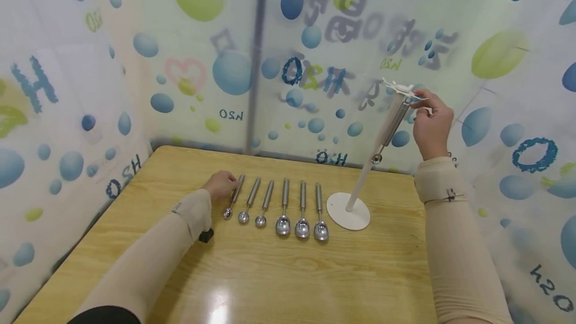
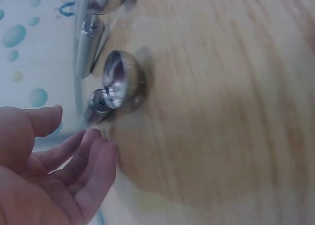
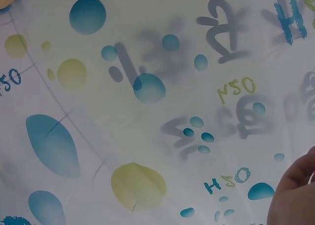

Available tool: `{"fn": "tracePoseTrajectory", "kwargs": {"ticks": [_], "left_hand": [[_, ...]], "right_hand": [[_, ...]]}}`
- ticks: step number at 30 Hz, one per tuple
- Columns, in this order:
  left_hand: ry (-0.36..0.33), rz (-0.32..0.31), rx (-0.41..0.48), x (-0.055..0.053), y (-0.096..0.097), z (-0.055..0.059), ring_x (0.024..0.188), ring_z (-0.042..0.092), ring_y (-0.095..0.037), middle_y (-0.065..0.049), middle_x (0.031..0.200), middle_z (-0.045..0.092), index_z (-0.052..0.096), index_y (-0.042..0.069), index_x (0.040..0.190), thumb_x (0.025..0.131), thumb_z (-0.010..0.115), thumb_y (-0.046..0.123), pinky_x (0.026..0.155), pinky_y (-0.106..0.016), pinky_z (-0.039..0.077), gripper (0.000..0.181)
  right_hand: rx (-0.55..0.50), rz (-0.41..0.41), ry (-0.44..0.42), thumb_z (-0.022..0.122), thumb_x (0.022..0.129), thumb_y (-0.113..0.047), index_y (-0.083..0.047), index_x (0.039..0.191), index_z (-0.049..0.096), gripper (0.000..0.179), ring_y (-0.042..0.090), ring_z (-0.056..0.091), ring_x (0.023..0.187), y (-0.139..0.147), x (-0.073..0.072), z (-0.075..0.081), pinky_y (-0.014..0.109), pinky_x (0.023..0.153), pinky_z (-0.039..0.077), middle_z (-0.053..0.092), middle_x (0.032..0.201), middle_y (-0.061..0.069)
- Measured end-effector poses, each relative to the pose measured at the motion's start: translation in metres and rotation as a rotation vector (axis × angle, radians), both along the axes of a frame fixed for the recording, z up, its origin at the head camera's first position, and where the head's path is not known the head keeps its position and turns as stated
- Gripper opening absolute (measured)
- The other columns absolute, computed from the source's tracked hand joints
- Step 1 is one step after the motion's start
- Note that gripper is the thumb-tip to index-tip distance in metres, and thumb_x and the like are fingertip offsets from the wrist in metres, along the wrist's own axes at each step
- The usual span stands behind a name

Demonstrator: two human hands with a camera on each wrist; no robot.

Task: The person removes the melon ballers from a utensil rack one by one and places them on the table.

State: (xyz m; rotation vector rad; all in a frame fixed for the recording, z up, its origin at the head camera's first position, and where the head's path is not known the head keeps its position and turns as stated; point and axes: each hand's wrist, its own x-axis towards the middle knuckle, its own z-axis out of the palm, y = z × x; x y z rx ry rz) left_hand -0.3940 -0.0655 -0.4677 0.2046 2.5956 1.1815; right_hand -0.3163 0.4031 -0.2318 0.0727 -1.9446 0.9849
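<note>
My left hand [image 1: 220,185] is beside the handle of the leftmost small scoop [image 1: 236,191] in a row of metal ice cream scoops on the table. In the left wrist view, the left fingers [image 2: 101,171] are loosely bent near a scoop's handle [image 2: 100,103], with nothing between thumb and fingers. A white utensil stand [image 1: 360,189] with a round base and hooked top rises at the right. A metal scoop [image 1: 396,121] hangs from its top. My right hand [image 1: 433,123] pinches the edge of that hooked top; the right wrist view shows only part of this hand.
The row runs from small round scoops [image 1: 243,218] at left to larger oval ones [image 1: 302,228] near the stand's base. Behind the wooden table [image 1: 270,279] hangs a patterned curtain [image 1: 202,64], with more curtain on both sides.
</note>
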Motion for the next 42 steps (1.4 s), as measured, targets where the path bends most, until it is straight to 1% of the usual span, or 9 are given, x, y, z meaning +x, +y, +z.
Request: {"fn": "tracePoseTrajectory", "kwargs": {"ticks": [3, 6, 10, 15, 17, 23, 28, 33, 42], "left_hand": [[0.074, -0.024, -0.07, 0.003, 0.004, 0.011, 0.078, 0.061, -0.022, -0.019, 0.114, 0.066, 0.058, -0.005, 0.133, 0.107, 0.051, 0.026, 0.069, -0.037, 0.054, 0.042], [0.156, -0.061, -0.074, 0.007, 0.015, 0.027, 0.102, 0.064, -0.032, -0.023, 0.127, 0.062, 0.056, -0.006, 0.136, 0.107, 0.048, 0.023, 0.084, -0.045, 0.055, 0.041], [0.236, -0.117, -0.02, 0.014, 0.042, 0.054, 0.122, 0.057, -0.038, -0.023, 0.134, 0.058, 0.056, -0.004, 0.136, 0.106, 0.045, 0.017, 0.097, -0.05, 0.051, 0.038], [0.312, -0.205, 0.025, 0.033, 0.09, 0.094, 0.123, 0.057, -0.032, -0.016, 0.133, 0.061, 0.058, 0.001, 0.136, 0.107, 0.049, 0.017, 0.1, -0.046, 0.05, 0.034], [0.337, -0.249, 0.056, 0.041, 0.111, 0.11, 0.122, 0.058, -0.029, -0.013, 0.133, 0.061, 0.059, 0.003, 0.136, 0.107, 0.051, 0.016, 0.1, -0.043, 0.051, 0.033], [0.434, -0.366, 0.129, 0.06, 0.171, 0.146, 0.113, 0.061, -0.021, -0.009, 0.131, 0.062, 0.06, 0.007, 0.135, 0.106, 0.053, 0.014, 0.093, -0.035, 0.053, 0.031], [0.527, -0.404, 0.213, 0.065, 0.208, 0.161, 0.111, 0.062, -0.019, -0.009, 0.129, 0.062, 0.059, 0.006, 0.136, 0.106, 0.054, 0.013, 0.091, -0.028, 0.053, 0.031], [0.587, -0.413, 0.279, 0.071, 0.232, 0.172, 0.114, 0.061, -0.021, -0.01, 0.131, 0.061, 0.056, 0.006, 0.14, 0.106, 0.055, 0.016, 0.093, -0.027, 0.052, 0.035], [0.591, -0.378, 0.388, 0.077, 0.268, 0.184, 0.124, 0.058, -0.022, -0.007, 0.138, 0.059, 0.05, 0.009, 0.147, 0.106, 0.056, 0.021, 0.096, -0.024, 0.05, 0.043]], "right_hand": [[0.023, -0.016, -0.003, 0.036, 0.092, 0.013, -0.013, 0.116, 0.076, 0.053, 0.005, 0.056, 0.075, -0.001, 0.0, -0.001, 0.016, 0.053, 0.037, 0.065, 0.088, -0.012], [0.048, -0.025, 0.001, 0.036, 0.092, 0.013, -0.012, 0.119, 0.075, 0.053, 0.004, 0.057, 0.081, -0.002, 0.0, -0.002, 0.018, 0.049, 0.03, 0.07, 0.096, -0.005], [0.076, -0.019, 0.034, 0.035, 0.09, 0.016, -0.006, 0.12, 0.073, 0.054, 0.006, 0.06, 0.096, -0.001, 0.0, -0.001, 0.019, 0.059, 0.035, 0.072, 0.118, 0.002], [0.098, -0.004, 0.085, 0.035, 0.085, 0.02, 0.001, 0.118, 0.072, 0.054, 0.007, 0.058, 0.12, 0.0, 0.001, 0.002, 0.021, 0.091, 0.04, 0.068, 0.129, 0.006], [0.108, -0.002, 0.097, 0.035, 0.083, 0.021, 0.003, 0.117, 0.073, 0.053, 0.006, 0.057, 0.123, 0.0, 0.001, 0.002, 0.022, 0.092, 0.039, 0.068, 0.129, 0.006], [0.137, -0.001, 0.11, 0.034, 0.085, 0.02, 0.002, 0.117, 0.072, 0.053, 0.004, 0.06, 0.102, 0.002, 0.002, 0.0, 0.017, 0.075, 0.041, 0.068, 0.129, 0.008], [0.175, -0.02, 0.084, 0.036, 0.088, 0.018, 0.0, 0.12, 0.072, 0.051, 0.015, 0.063, 0.102, 0.0, 0.003, -0.001, 0.016, 0.066, 0.038, 0.068, 0.13, 0.004], [0.199, -0.028, 0.069, 0.036, 0.088, 0.017, 0.0, 0.12, 0.072, 0.051, 0.026, 0.064, 0.105, -0.005, 0.003, 0.001, 0.019, 0.062, 0.034, 0.068, 0.13, 0.005], [0.201, -0.088, 0.063, 0.036, 0.088, 0.016, -0.002, 0.122, 0.072, 0.053, 0.026, 0.064, 0.104, -0.009, 0.01, -0.001, 0.021, 0.061, 0.03, 0.066, 0.133, 0.005]]}}
